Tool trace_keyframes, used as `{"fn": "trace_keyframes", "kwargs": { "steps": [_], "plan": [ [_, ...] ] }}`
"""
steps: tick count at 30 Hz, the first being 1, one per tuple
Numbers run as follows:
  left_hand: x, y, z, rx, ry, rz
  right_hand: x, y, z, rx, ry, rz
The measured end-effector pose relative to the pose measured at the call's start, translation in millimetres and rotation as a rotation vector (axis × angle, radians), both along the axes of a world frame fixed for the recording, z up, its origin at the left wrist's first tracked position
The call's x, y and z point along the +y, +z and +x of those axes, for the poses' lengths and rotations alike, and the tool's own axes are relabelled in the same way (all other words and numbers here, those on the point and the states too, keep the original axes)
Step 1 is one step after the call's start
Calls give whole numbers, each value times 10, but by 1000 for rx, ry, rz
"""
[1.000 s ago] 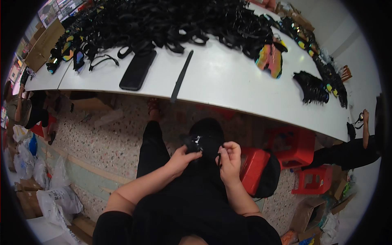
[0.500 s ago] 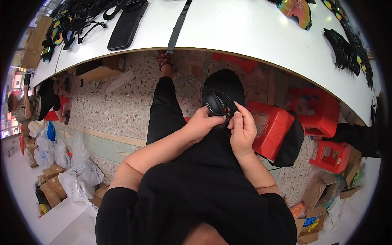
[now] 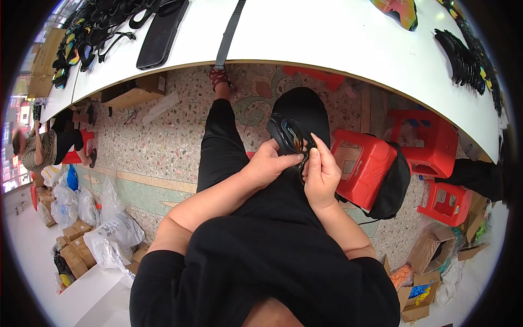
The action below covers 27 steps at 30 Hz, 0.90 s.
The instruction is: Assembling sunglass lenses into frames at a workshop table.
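Note:
Over my lap I hold a pair of black goggles [image 3: 292, 134], tilted so that a lens catches bluish and orange glints. My left hand [image 3: 268, 165] is closed on their near left edge, the thumb lying along the frame. On the other side my right hand [image 3: 322, 173] pinches the near right part between thumb and fingers. A dark loop hangs down between both hands; whether it is strap or frame I cannot tell. Part of the goggles is hidden behind my fingers.
Ahead curves a white table [image 3: 327, 38] with a black phone [image 3: 163, 38], a grey strap [image 3: 229, 35], an orange-mirrored lens piece [image 3: 397, 12] and black frames [image 3: 459, 61]. Red stools [image 3: 366, 170] stand at right. Bags [image 3: 113, 234] and boxes lie left; another person [image 3: 41, 150] sits far left.
The goggles have turned slightly between my hands, and a coloured glint now shows in the lens. Both hands keep their hold. The whole view has shifted a little.

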State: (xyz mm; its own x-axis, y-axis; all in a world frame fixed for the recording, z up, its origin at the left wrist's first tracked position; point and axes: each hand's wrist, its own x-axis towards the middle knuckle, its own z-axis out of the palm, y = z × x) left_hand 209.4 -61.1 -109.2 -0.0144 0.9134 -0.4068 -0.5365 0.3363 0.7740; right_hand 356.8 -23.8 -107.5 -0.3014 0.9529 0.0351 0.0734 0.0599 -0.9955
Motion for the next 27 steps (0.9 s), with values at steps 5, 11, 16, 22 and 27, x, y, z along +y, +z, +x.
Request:
{"fn": "trace_keyframes", "kwargs": {
  "steps": [5,11,16,22,27],
  "plan": [
    [-36,-1,15,33,23,70,23,-44,-33,-10,-8,-36],
    [-59,53,-32,60,-11,99,3,-6,-13,65,26,-185],
    [5,105,-64,-48,81,85,-27,-36,-21,185,98,-352],
    [108,88,-80,-143,241,22,24,-108,-34,407,225,-752],
    [120,12,-75,-146,213,25,80,-264,75,712,264,-1033]
  ]
}}
